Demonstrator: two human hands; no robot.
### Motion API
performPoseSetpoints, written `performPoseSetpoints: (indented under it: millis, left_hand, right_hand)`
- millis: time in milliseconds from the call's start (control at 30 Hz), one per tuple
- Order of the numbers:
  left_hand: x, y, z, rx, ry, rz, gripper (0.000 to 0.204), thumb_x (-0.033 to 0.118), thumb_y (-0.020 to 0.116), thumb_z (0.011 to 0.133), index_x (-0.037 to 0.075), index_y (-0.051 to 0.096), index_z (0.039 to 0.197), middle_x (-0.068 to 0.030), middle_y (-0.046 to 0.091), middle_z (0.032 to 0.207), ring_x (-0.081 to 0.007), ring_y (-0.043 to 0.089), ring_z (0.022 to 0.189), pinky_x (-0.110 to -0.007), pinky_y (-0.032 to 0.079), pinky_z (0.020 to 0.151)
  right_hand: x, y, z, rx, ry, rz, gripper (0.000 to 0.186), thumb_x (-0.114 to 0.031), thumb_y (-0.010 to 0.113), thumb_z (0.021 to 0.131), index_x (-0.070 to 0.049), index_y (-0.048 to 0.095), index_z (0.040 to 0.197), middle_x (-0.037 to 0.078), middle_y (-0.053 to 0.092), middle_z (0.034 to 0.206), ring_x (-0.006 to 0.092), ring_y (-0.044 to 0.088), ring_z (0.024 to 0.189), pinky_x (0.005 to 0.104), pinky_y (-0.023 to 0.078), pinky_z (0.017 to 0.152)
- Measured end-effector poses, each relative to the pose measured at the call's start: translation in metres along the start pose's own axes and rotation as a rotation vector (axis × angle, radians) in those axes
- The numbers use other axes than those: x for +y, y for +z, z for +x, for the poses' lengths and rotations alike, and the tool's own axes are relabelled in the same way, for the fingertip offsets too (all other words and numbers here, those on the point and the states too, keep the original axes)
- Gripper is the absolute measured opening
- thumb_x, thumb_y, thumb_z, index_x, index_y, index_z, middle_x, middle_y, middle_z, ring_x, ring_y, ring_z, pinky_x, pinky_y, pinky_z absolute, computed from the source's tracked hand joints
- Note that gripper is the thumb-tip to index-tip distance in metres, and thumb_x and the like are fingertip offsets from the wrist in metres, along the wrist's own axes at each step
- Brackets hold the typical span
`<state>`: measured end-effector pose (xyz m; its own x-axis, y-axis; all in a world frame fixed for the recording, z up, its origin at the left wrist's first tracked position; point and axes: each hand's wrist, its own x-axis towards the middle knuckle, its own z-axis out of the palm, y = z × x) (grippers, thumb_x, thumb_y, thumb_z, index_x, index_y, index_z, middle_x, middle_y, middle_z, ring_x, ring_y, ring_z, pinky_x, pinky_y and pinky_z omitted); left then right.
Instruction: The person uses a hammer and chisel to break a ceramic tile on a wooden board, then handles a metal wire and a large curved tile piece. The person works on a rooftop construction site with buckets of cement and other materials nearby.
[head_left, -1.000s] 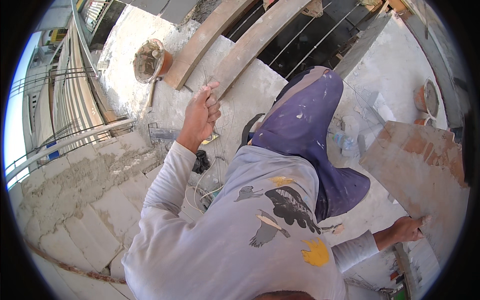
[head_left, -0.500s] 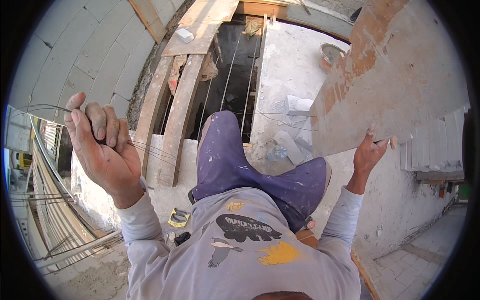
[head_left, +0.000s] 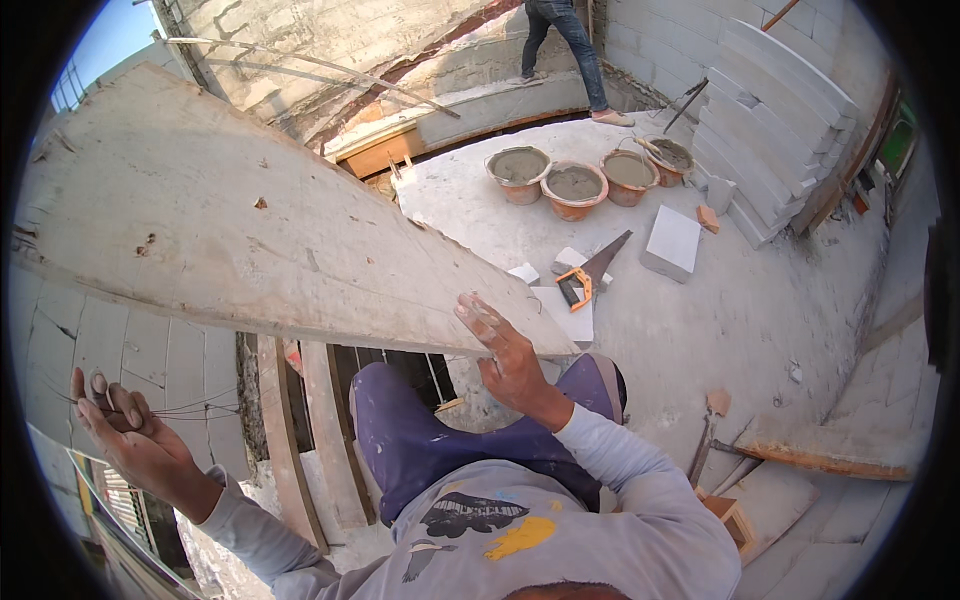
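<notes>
A large wooden board (head_left: 250, 230), pale and stained, slants upward to the left in front of me. At its lower edge, near the right-hand end, my right hand (head_left: 515, 365) grips it, fingers lying on the face turned toward me. My left hand (head_left: 140, 440) is raised on the left with fingers curled around thin dark wires (head_left: 200, 410), whose ends stick out on both sides. Below the board, narrow planks (head_left: 325, 440) run beside a dark floor opening (head_left: 430, 380) crossed by bars, partly hidden by the board and my knees.
Several buckets (head_left: 575, 185) of grey mortar stand ahead. A handsaw (head_left: 600, 265) with an orange handle lies by white block pieces. A whole block (head_left: 672, 240) and a stack of blocks (head_left: 770, 130) are to the right. Another person's legs (head_left: 570, 45) show at the far wall.
The board has swung from my right across to the left, with my right hand moving inward along with it. My view has turned right, bringing the buckets, saw and other person into sight.
</notes>
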<state>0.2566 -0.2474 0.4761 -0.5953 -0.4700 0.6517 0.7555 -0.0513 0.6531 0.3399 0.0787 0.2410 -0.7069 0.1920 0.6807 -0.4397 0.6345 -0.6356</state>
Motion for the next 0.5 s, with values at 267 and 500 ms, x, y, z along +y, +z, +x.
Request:
performPoseSetpoints:
  millis: [267,500]
  left_hand:
    - [-0.012,-0.188,0.011,-0.066,0.204,0.522,0.045,0.028,0.043,0.107,0.000,0.049,0.141,-0.0153,0.057,0.138,-0.0266,0.061,0.121,-0.037,0.052,0.097]
    - [0.045,-0.289,0.020,0.428,-0.024,0.821,0.049,0.032,0.031,0.110,0.001,0.051,0.142,-0.0131,0.052,0.142,-0.0259,0.052,0.129,-0.038,0.044,0.105]
  right_hand:
    - [-0.018,0.078,-0.085,-0.289,-0.160,-0.067,0.071,0.005,0.064,0.075,-0.018,0.057,0.142,0.013,0.052,0.149,0.0377,0.045,0.141,0.0578,0.037,0.114]
    - [-0.017,0.098,-0.126,-0.492,-0.160,-0.112,0.063,-0.003,0.057,0.088,-0.026,0.053,0.146,0.011,0.047,0.153,0.0374,0.039,0.144,0.0619,0.031,0.116]
